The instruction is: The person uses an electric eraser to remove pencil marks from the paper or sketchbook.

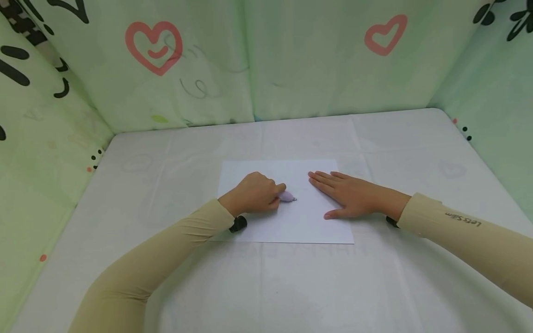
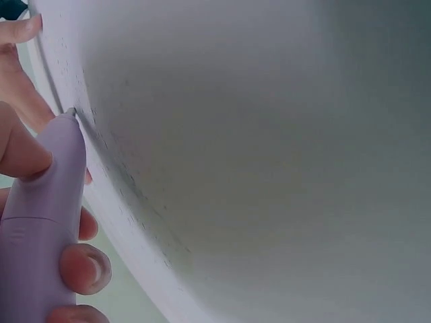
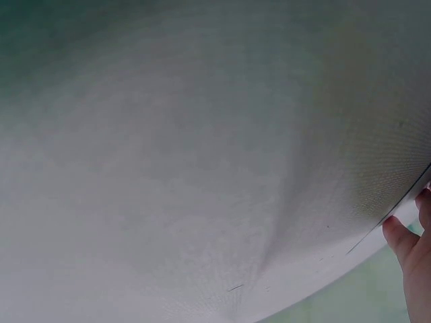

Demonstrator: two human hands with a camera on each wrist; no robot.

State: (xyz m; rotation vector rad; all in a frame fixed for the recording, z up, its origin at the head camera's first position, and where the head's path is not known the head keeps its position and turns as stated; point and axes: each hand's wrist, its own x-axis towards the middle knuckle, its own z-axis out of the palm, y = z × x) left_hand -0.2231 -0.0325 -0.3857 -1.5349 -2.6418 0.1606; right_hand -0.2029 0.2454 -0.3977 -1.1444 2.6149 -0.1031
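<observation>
A sheet of white paper (image 1: 291, 226) lies on the white-covered table. My left hand (image 1: 255, 193) grips a thick lilac pen-shaped tool (image 1: 286, 196) over the middle of the sheet, thumb and fingers wrapped about its body. In the left wrist view the smooth lilac tool (image 2: 44, 208) shows a seam and a small metal tip, which points toward the right hand and sits close over the paper. My right hand (image 1: 351, 194) rests palm down across the sheet's right edge, fingers straight and thumb spread. Only its fingertips and thumb (image 3: 403, 239) show in the right wrist view.
A pale cloth (image 1: 266, 286) with faint creases covers the table. Green curtains (image 1: 266, 60) printed with hearts and black marks hang behind it and along both sides. Dark wrist bands (image 1: 238, 225) show under the beige sleeves (image 1: 166, 252).
</observation>
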